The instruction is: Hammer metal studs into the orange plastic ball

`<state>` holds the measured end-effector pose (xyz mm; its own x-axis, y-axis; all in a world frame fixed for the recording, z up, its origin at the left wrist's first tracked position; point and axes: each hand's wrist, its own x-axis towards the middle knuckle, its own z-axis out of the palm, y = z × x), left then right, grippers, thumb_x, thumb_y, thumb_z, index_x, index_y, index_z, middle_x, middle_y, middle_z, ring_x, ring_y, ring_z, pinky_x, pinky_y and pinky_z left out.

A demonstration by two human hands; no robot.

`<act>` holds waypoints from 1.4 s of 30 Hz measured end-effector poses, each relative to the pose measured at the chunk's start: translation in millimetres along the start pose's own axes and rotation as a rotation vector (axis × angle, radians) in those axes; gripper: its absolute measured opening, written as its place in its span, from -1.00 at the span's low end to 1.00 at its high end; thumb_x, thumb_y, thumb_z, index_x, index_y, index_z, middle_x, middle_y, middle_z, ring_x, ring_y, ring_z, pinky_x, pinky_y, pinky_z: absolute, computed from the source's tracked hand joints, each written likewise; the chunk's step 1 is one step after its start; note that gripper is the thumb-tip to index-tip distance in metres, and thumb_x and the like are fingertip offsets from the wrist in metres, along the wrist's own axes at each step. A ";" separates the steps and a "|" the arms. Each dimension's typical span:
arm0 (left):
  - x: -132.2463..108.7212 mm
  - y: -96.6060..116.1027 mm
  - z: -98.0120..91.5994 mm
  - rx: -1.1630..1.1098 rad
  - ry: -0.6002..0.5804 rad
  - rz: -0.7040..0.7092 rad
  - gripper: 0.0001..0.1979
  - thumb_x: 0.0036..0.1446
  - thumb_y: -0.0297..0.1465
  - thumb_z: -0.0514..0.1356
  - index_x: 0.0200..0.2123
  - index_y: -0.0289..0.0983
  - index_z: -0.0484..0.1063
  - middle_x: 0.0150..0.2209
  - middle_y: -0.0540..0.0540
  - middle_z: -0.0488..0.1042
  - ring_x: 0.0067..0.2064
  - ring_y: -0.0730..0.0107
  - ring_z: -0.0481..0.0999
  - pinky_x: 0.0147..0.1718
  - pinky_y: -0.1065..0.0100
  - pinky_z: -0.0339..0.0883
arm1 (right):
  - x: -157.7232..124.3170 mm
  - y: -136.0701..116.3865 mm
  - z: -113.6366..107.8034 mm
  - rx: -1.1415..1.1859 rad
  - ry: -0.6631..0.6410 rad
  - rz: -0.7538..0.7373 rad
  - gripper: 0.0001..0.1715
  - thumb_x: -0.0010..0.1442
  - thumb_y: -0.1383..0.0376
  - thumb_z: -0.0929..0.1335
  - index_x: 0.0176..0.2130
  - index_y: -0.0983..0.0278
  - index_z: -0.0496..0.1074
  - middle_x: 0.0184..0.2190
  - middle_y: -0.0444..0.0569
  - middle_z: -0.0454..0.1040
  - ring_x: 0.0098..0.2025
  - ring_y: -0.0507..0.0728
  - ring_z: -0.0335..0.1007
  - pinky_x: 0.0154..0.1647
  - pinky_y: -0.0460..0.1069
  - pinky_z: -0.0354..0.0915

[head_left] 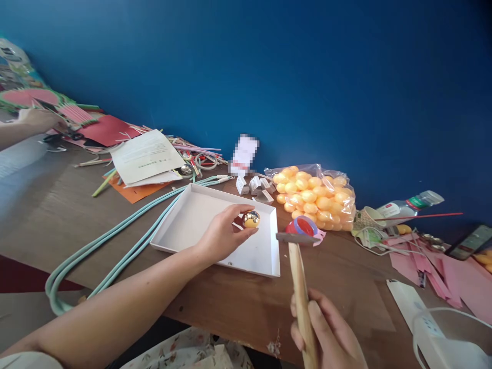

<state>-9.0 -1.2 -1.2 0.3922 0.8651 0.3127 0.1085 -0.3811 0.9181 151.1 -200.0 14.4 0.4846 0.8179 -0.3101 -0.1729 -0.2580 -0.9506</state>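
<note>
Between thumb and fingers, my left hand point(223, 233) grips a shiny gold ball point(251, 219) above the shallow white box lid point(175, 212). My right hand point(326, 328) is wrapped round the wooden handle of a hammer point(299, 271), whose dark metal head points up, to the right of the lid. Behind the hammer head sits a small red tub with a purple rim point(302, 225). A clear bag of yellow-orange balls point(315, 197) lies just past it.
Pale green cords point(115, 220) loop around the lid's left side. Papers point(148, 156) and coloured sticks lie at back left, near another person's hand point(40, 120). A power strip point(418, 312), pink paper point(461, 277) and a plastic bottle point(409, 206) are at right. The blue wall point(246, 72) rises behind.
</note>
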 end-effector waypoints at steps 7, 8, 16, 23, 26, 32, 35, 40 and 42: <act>3.4 -1.6 -3.0 -0.005 -0.003 0.077 -0.58 0.05 -0.39 0.24 0.03 -0.22 0.36 -0.09 -0.12 0.37 -0.24 0.45 0.45 -0.33 0.43 0.51 | 12.1 -19.8 57.1 -0.087 -0.148 -0.205 -0.63 0.19 0.03 0.29 -0.10 0.19 0.37 -0.55 -0.15 0.31 -0.62 -0.03 0.09 -0.62 -0.10 0.09; 3.9 -1.3 -3.6 -0.005 0.000 0.083 -0.58 0.05 -0.40 0.24 0.03 -0.22 0.36 -0.09 -0.11 0.37 -0.24 0.46 0.44 -0.32 0.43 0.51 | 11.1 -19.1 60.1 -0.132 -0.122 -0.232 -0.63 0.20 0.03 0.28 -0.09 0.19 0.37 -0.58 -0.17 0.27 -0.63 -0.02 0.09 -0.63 -0.10 0.08; 4.0 0.5 -4.7 0.000 0.018 0.134 -0.64 0.05 -0.43 0.23 -0.03 -0.21 0.37 -0.15 -0.09 0.37 -0.29 0.49 0.44 -0.34 0.43 0.50 | 7.7 -3.4 65.3 -0.412 -0.008 -0.369 -0.52 0.18 -0.02 0.28 -0.03 0.20 0.40 -0.53 -0.09 0.37 -0.61 0.05 0.21 -0.69 -0.09 0.15; 4.2 -2.7 -2.9 0.028 0.007 0.127 -0.63 0.05 -0.43 0.23 -0.02 -0.22 0.37 -0.15 -0.09 0.37 -0.29 0.48 0.44 -0.31 0.39 0.50 | 9.5 0.0 61.3 -0.428 0.000 -0.406 -0.52 0.19 0.00 0.28 -0.02 0.21 0.41 -0.54 -0.09 0.38 -0.60 0.06 0.27 -0.67 -0.09 0.19; 3.8 -4.4 -2.1 0.028 0.005 0.117 -0.63 0.05 -0.43 0.24 -0.03 -0.24 0.37 -0.15 -0.09 0.36 -0.30 0.49 0.44 -0.31 0.41 0.50 | 9.5 0.7 60.5 -0.420 0.000 -0.404 -0.52 0.18 -0.01 0.28 -0.01 0.19 0.41 -0.53 -0.09 0.40 -0.60 0.06 0.27 -0.67 -0.08 0.19; 3.9 -4.8 -1.6 0.033 0.013 0.127 -0.64 0.05 -0.43 0.24 -0.04 -0.23 0.38 -0.17 -0.09 0.37 -0.30 0.49 0.44 -0.31 0.40 0.49 | 8.7 1.7 60.4 -0.432 -0.045 -0.350 -0.51 0.21 0.02 0.27 0.04 0.21 0.37 -0.51 -0.07 0.41 -0.59 0.06 0.27 -0.66 -0.08 0.18; 4.3 -4.0 -1.6 0.029 0.020 0.120 -0.65 0.04 -0.43 0.25 -0.05 -0.24 0.38 -0.17 -0.09 0.37 -0.32 0.50 0.45 -0.32 0.41 0.49 | 8.9 2.4 61.1 -0.439 -0.032 -0.372 -0.55 0.23 0.04 0.25 0.01 0.21 0.37 -0.42 -0.04 0.44 -0.53 0.07 0.33 -0.64 -0.09 0.19; 4.3 -4.4 -1.2 0.017 0.015 0.099 -0.65 0.04 -0.43 0.25 -0.05 -0.23 0.39 -0.18 -0.08 0.37 -0.32 0.51 0.44 -0.32 0.42 0.49 | 12.5 2.8 60.1 -0.490 -0.046 -0.389 -0.52 0.25 0.05 0.22 0.05 0.23 0.33 -0.37 -0.02 0.46 -0.50 0.07 0.35 -0.63 -0.10 0.21; 4.2 -4.1 -1.2 0.010 0.013 0.086 -0.64 0.03 -0.43 0.26 -0.05 -0.24 0.39 -0.17 -0.08 0.36 -0.32 0.50 0.44 -0.32 0.43 0.49 | 13.0 2.2 59.4 -0.496 -0.016 -0.418 -0.52 0.25 0.06 0.22 0.06 0.24 0.33 -0.39 -0.03 0.47 -0.51 0.06 0.35 -0.63 -0.10 0.21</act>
<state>-9.0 4.4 -3.4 0.3890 0.8332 0.3932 0.0839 -0.4570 0.8855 106.1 -159.4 9.2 0.4113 0.9076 0.0842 0.4462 -0.1199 -0.8869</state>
